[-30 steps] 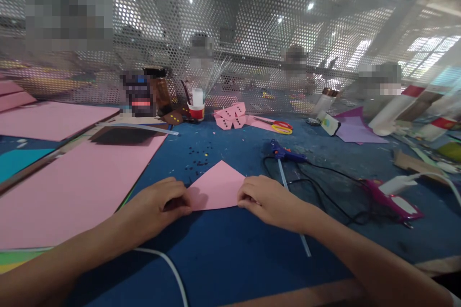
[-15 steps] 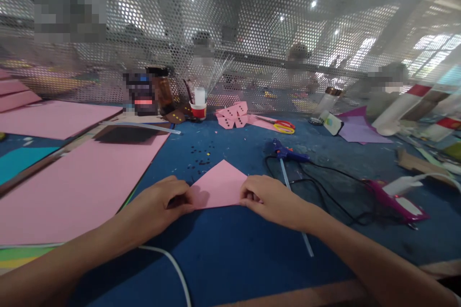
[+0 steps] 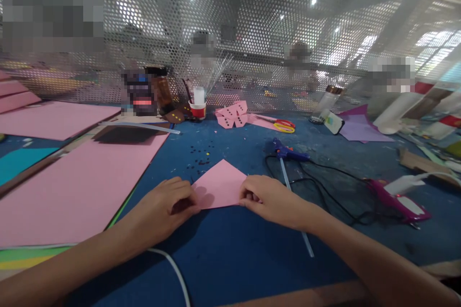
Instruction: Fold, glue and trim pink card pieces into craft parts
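Note:
A small pink sheet of paper (image 3: 220,186), looking folded, lies on the blue table with one corner pointing away from me. My left hand (image 3: 176,200) pinches its left end at the near edge. At the right end, my right hand (image 3: 257,196) has its thumb and fingers closed on the paper. The near edge runs straight between both hands. Beyond it are scattered small black dots (image 3: 198,158). To the right of my right hand lies a blue glue gun (image 3: 288,151) with a clear glue stick in it.
Large pink sheets (image 3: 72,192) cover the left side. At the back stand a red-and-white cup (image 3: 198,109), a pink paper butterfly (image 3: 232,115) and scissors (image 3: 284,126). A magenta power strip (image 3: 399,201) and black cords lie right. A white cable (image 3: 173,268) crosses the near table.
My left hand has slid slightly to the right along the paper's near edge. The right hand and the paper look almost unmoved.

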Available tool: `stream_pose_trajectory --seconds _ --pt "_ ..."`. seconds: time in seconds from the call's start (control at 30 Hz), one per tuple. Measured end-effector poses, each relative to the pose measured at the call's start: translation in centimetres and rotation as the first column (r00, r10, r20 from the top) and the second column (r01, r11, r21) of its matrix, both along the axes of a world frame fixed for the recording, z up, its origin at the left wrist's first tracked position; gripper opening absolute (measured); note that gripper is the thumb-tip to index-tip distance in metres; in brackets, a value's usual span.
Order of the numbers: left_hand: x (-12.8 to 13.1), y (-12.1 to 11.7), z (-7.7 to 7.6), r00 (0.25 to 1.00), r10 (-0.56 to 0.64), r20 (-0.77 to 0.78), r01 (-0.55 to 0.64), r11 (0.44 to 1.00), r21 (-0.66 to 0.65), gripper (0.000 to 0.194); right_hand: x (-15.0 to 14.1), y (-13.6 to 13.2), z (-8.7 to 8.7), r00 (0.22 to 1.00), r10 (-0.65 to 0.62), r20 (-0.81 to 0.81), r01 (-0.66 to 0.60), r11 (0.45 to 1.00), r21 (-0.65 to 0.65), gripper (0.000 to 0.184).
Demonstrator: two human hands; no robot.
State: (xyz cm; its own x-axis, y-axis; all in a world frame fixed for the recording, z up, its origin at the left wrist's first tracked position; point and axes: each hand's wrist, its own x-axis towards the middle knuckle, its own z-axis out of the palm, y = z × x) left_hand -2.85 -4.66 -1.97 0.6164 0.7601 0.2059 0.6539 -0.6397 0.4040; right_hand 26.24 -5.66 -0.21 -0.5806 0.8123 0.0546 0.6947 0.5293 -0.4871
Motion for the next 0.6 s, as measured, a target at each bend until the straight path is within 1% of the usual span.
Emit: stream_pose_trajectory --seconds 0.1,0.33,0.4,0.6 --pt "0.1 0.0 -0.1 1.000 0.020 -0.011 -0.019 1.000 0.012 0.033 0.1 -0.1 -0.1 1.000 0.007 -0.002 -0.007 1.000 0.014 0.003" --pt "0.2 0.2 -0.5 0.998 0.051 -0.031 -0.052 0.999 -0.016 0.026 0.0 -0.4 0.0 1.000 0.027 -0.008 -0.027 0.999 0.046 0.003" --pt "0.3 0.3 -0.5 0.997 0.059 -0.045 -0.060 0.998 -0.026 0.024 -0.2 -0.4 -0.2 0.999 0.038 -0.011 -0.037 0.997 0.064 0.002" --pt "0.5 0.3 -0.4 0.995 0.073 -0.070 -0.074 0.997 -0.020 0.028 -0.8 -0.2 -1.1 0.998 0.054 -0.030 -0.050 0.993 0.110 0.006"
